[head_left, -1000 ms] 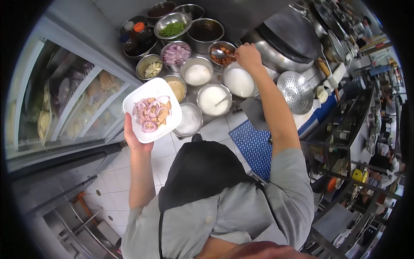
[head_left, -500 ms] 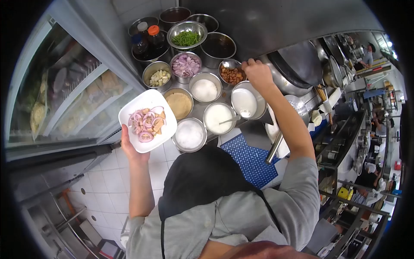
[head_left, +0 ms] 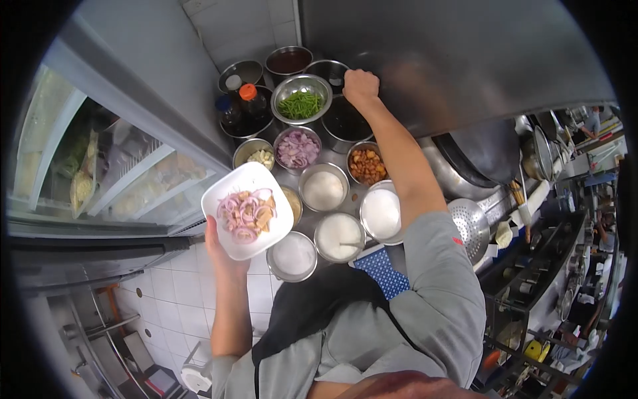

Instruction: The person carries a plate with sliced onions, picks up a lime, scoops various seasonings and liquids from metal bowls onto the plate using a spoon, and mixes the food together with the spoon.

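My left hand (head_left: 226,249) grips a white square bowl (head_left: 279,183) by its near left side, tilted a little toward me. Inside lie sliced purple onion rings (head_left: 246,216) and light brown chunks (head_left: 264,216). Stretched far forward, my right hand (head_left: 362,86) is closed at the rim of a back metal pot (head_left: 325,66); what its fingers hold is hidden. Just nearer stands a pot of dark liquid (head_left: 347,120). Left of it, a metal bowl holds cut green vegetables (head_left: 300,104).
Metal tubs hold chopped purple onion (head_left: 298,148), garlic-like pieces (head_left: 259,157), browned cubes (head_left: 369,165) and several white powders or liquids (head_left: 324,189). Bottles (head_left: 248,93) stand back left. A glass-door fridge (head_left: 119,159) borders the left; a wok (head_left: 478,149) and a perforated ladle (head_left: 470,229) lie right.
My right hand has moved forward and left, from the browned cubes to the back pot. A ladle's bowl no longer shows over the cubes. The view has shifted; my left hand still holds the bowl.
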The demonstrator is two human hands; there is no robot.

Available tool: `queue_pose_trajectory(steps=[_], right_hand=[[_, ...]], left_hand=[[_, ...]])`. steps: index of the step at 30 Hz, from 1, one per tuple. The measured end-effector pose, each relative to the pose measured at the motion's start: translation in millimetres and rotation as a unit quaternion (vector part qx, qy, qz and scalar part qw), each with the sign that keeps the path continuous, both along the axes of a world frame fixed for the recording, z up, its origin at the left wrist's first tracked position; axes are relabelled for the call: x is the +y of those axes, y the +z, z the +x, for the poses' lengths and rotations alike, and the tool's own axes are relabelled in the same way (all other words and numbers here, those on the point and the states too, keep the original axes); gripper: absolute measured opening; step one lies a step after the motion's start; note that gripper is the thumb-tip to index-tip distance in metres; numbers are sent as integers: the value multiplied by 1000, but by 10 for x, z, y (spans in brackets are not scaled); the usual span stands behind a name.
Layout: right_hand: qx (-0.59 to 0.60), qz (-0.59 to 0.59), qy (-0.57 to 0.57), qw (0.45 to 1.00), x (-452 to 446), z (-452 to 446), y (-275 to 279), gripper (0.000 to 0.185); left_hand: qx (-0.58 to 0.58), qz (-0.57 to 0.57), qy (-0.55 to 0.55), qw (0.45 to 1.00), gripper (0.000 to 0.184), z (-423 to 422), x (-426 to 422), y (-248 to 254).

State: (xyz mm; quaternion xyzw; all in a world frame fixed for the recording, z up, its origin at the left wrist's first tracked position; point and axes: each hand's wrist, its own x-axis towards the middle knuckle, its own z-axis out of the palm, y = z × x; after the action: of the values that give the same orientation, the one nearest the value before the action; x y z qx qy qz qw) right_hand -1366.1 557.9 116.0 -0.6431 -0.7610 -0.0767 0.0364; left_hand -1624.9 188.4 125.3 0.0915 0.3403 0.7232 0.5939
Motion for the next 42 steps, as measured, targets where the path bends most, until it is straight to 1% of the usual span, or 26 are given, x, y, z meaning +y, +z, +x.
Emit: queue_pose_trajectory(steps=[2,5,8,11,14,15,18,20,21,24,28,32,33,34,35,36,38,41,42], right_hand=[[19,-26,2,999,222,-37,-135,21],[29,1,-3,1000,419,-84,-313,23],[48,3,10,999,461,-123,-359,31],[117,-48,-22,992,400,-118,-276,28],[227,-67,-101,966,346,-49,-289,26],[285,-55,-128,948,271,-36,-280,21],[362,-23,-165,917,172,9,-343,19],[377,-3,-160,912,117,66,-330,19],[384,5,-156,910,84,90,-314,18],[383,26,-137,913,-28,176,-188,17],[357,51,-123,925,-282,277,118,16],[341,67,-80,934,-656,414,451,19],[335,63,-65,938,-804,424,565,19],[352,47,-36,934,-925,465,632,21],[357,37,-16,933,-1017,486,659,22],[361,23,-7,932,-1155,477,715,23],[377,-32,6,926,-1431,440,837,23],[394,-89,40,914,-1771,370,816,24],[400,-90,57,910,-1871,333,781,23]], left_hand=[[11,-14,7,1000,65,-29,-26,-42],[8,-45,27,999,67,-43,-81,-82],[16,-59,40,997,68,-79,-98,-122],[21,-46,34,998,68,-74,-76,-116],[25,-51,35,998,68,-79,-54,-135],[24,-49,32,998,67,-83,-40,-155],[25,-38,19,999,67,-61,57,-162],[32,-22,5,999,66,-1,128,-118],[18,-29,1,999,65,10,175,-130],[19,11,-33,999,65,38,343,-247],[-16,-10,-63,998,65,184,603,-268],[-62,22,-102,993,62,330,867,-357],[-81,23,-118,989,61,365,915,-338],[-76,9,-112,991,61,410,957,-342],[-97,2,-127,987,61,403,1023,-451],[-94,2,-127,987,60,434,1059,-455],[-99,13,-129,987,55,481,1090,-454],[-91,16,-139,986,57,509,1051,-323],[-94,14,-142,985,58,511,1036,-312]])
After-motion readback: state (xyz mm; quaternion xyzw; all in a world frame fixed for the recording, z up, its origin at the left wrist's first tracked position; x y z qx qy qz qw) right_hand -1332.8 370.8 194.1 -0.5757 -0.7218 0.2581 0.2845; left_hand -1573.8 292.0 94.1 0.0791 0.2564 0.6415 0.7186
